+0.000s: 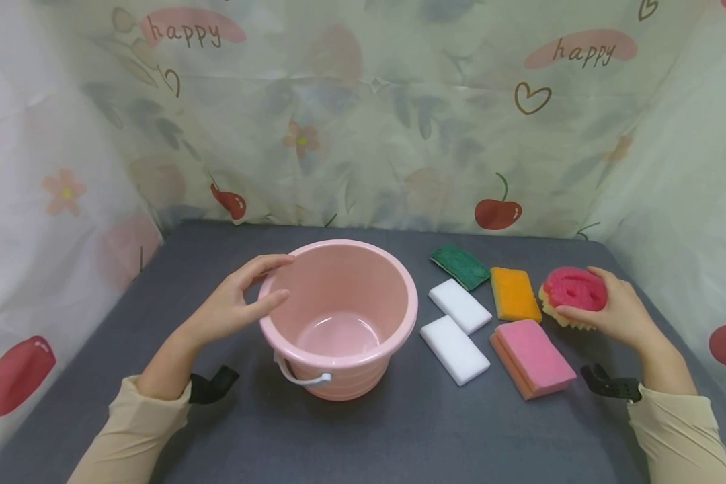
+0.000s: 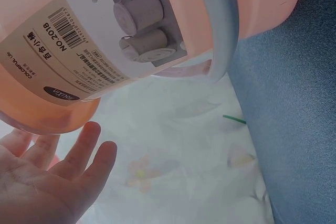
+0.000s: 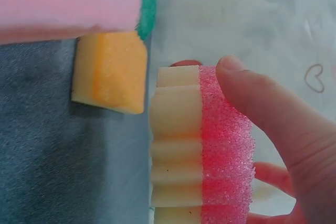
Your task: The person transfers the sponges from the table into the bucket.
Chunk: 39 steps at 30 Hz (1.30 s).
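My right hand (image 1: 626,312) grips a round scalloped sponge (image 1: 575,289), pink on top and cream below, with holes like a face. Its thumb lies along one side and the fingers along the other, partly hidden in the right wrist view. Whether the sponge touches the table cannot be told. At the left side of a pink bucket (image 1: 345,386), my left hand (image 1: 236,302) has its fingers spread and relaxed. Fingertips and thumb lie at the bucket's rim. Standing upright, the bucket shows a bare inside, a pale handle (image 1: 302,381) hanging in front and a printed label (image 2: 63,51).
Between bucket and round sponge lie a green scouring pad (image 1: 461,265), two white sponges (image 1: 460,306), an orange sponge (image 1: 515,294) and pink-and-orange sponges (image 1: 534,356), seemingly stacked. They rest on a dark grey table (image 1: 399,437). Patterned curtains (image 1: 375,134) enclose the back and sides.
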Tool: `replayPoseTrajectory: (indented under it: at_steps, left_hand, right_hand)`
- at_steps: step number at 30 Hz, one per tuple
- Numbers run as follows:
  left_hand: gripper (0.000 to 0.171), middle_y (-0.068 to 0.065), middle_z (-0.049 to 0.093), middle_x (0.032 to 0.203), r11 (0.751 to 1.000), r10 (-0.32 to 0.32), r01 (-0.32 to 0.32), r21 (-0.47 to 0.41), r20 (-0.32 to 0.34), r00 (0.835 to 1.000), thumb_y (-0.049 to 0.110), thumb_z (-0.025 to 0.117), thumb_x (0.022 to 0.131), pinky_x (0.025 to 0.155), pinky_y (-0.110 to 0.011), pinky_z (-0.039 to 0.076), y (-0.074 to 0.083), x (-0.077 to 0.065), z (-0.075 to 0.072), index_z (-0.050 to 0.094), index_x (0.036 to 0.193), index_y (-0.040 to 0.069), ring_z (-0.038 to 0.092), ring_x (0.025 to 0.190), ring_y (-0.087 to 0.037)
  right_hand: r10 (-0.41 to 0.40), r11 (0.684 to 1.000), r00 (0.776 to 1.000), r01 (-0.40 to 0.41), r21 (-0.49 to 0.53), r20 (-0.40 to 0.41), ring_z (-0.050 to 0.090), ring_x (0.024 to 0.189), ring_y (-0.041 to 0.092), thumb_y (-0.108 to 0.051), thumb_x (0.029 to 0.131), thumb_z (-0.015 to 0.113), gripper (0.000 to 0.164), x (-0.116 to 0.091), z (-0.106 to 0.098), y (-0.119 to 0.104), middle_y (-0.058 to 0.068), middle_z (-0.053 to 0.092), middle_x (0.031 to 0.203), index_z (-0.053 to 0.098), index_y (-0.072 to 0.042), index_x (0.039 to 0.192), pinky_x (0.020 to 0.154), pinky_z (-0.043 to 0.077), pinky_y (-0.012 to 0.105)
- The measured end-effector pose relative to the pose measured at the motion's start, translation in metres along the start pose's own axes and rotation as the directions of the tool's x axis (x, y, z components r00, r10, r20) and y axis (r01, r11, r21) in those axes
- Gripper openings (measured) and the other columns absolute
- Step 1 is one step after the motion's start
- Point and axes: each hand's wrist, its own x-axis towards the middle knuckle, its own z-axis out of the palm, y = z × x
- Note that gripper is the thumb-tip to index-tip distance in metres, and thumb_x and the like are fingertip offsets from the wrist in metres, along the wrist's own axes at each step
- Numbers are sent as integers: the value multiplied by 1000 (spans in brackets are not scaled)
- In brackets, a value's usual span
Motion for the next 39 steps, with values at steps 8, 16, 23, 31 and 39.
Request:
replayPoseTrajectory:
  at_steps: [8, 16, 23, 31, 39]
  left_hand:
    - [49, -3, 47, 137, 1000, 0, 0, -2, 5, 1000, 18, 63, 89, 98, -13, 37, 0, 0, 0, 47, 134, 14, 46, 126, -19]
    - [48, -2, 48, 137, 1000, 7, -7, -7, 2, 1000, 17, 63, 88, 97, -12, 36, -1, 0, 0, 47, 134, 14, 46, 125, -19]
    - [48, -2, 47, 137, 1000, 8, -8, -11, 5, 1000, 17, 63, 89, 97, -11, 36, 0, 0, 0, 47, 134, 14, 46, 126, -19]
    - [47, -3, 47, 137, 1000, 18, -18, -13, 3, 1000, 16, 62, 89, 97, -11, 36, -1, 0, 0, 47, 133, 12, 46, 125, -21]
    - [45, -6, 47, 137, 999, 27, -27, -18, 4, 1000, 15, 61, 89, 96, -8, 34, -2, 0, 0, 48, 133, 12, 46, 125, -23]
  right_hand:
    - [-45, 999, 999, 45, 16, -23, 40, 103, 50, -27, 75, 76, 90, 1, -7, -14, 36, 39, 124, 25, 13, 137, 68, 52, 56]
    - [-68, 997, 997, 70, 26, -43, 39, 105, 50, -24, 75, 76, 87, 1, -14, -29, 36, 39, 125, 26, 12, 137, 67, 51, 56]
    - [-89, 995, 994, 91, 28, -56, 37, 108, 50, -23, 76, 75, 84, 2, -19, -41, 34, 39, 126, 29, 10, 137, 67, 51, 57]
    - [-132, 989, 989, 136, 52, -71, 37, 109, 49, -21, 74, 77, 85, 1, -24, -56, 32, 39, 127, 29, 8, 138, 65, 51, 56]
    - [-143, 988, 987, 147, 41, -75, 38, 110, 47, -23, 73, 79, 85, 2, -26, -70, 29, 42, 127, 32, 6, 137, 66, 52, 51]
